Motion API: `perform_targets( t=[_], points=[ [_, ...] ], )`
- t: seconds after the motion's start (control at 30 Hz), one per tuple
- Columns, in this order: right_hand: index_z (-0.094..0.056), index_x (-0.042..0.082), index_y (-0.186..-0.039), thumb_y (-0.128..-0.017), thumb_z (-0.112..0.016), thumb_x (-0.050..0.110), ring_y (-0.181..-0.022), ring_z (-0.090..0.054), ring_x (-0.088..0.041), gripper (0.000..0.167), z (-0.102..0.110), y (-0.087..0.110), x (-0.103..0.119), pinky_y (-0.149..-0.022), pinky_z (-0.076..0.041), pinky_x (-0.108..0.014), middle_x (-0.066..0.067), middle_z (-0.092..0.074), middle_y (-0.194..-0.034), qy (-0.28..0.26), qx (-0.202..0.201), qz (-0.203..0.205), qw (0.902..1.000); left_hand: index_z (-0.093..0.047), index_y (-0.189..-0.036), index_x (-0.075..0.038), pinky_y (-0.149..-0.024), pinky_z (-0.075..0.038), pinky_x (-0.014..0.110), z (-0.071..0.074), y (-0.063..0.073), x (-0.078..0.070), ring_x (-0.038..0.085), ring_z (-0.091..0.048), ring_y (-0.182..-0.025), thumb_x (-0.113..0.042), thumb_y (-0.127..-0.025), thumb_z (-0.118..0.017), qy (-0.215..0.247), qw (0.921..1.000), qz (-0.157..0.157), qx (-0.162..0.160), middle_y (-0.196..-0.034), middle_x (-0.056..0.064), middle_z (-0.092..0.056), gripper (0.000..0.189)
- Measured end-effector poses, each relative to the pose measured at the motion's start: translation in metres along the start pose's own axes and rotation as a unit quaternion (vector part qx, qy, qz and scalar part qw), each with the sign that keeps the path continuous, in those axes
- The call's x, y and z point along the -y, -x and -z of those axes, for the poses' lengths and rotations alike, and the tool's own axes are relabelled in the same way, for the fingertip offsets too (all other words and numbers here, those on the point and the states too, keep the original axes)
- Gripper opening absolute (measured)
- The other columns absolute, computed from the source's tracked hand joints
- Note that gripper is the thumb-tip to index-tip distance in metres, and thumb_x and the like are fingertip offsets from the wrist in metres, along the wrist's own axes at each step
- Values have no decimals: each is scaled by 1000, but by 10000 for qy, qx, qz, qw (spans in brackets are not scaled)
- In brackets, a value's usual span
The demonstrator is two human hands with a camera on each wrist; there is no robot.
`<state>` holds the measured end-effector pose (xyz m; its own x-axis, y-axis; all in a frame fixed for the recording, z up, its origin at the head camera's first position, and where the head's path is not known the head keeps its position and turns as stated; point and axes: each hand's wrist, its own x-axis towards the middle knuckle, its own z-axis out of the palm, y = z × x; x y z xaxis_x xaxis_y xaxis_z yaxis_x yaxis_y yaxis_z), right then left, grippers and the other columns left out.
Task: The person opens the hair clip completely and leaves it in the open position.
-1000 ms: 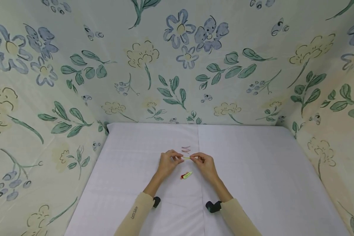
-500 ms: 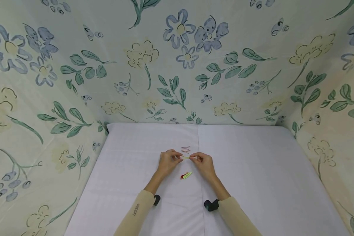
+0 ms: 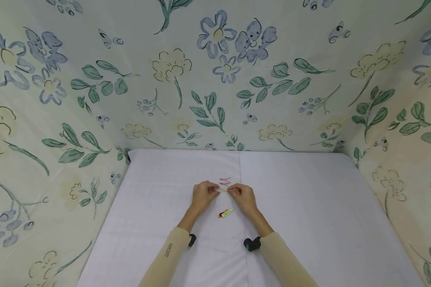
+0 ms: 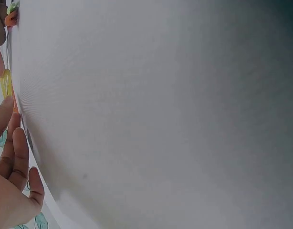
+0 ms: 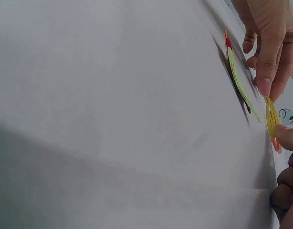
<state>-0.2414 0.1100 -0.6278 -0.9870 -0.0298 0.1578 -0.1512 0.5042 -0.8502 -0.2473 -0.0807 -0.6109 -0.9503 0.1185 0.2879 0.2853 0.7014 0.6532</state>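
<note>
A small yellow snap hair clip (image 5: 272, 119) is stretched between my two hands. My left hand (image 3: 204, 194) pinches one end of it with thumb and fingertips. At the other end, the thumb and fingers of my right hand (image 3: 242, 197) pinch it. Just beyond the fingertips lie pinkish-red hair clips (image 3: 225, 183), thin and bent apart in the head view. Nearer to me, between the forearms, a lime-green hair clip (image 3: 227, 213) overlaps a red clip (image 3: 220, 215) on the cloth. Both wrist views show the yellow clip only at their edge.
A white cloth (image 3: 301, 207) with fold lines covers the table. Floral fabric (image 3: 208, 79) hangs behind it and at both sides. Black wrist devices (image 3: 252, 244) sit near the beige sleeves (image 3: 287, 259).
Both hands stay on the yellow hair clip, with only slight shifts. The right forearm has drawn a little to the left. The clips on the cloth lie as before.
</note>
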Motion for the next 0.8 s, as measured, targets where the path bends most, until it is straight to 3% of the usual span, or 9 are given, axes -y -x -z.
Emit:
perform_targets(
  t=[0.47, 0.8],
  points=[
    [-81, 12, -95, -92, -79, 14, -52, -33, -4, 5, -4, -3, 1, -51, -27, -21, 6, -40, -60, 347, -149, -69, 9993, -83, -91, -6, -65, -45, 27, -1, -6, -1, 15, -60, -63, -5, -76, -89, -57, 10000, -71, 8, -73, 6, -72, 16],
    [-81, 12, -96, -92, -78, 13, -53, -36, -3, 4, -4, -3, 0, -53, -28, -20, 4, -44, -61, 94, -150, -210, 9996, -82, -95, -7, -73, -44, 31, 1, -7, -5, 11, -58, -64, -9, -79, -89, 28, 9993, 273, 258, -74, 4, -73, 18]
  ],
)
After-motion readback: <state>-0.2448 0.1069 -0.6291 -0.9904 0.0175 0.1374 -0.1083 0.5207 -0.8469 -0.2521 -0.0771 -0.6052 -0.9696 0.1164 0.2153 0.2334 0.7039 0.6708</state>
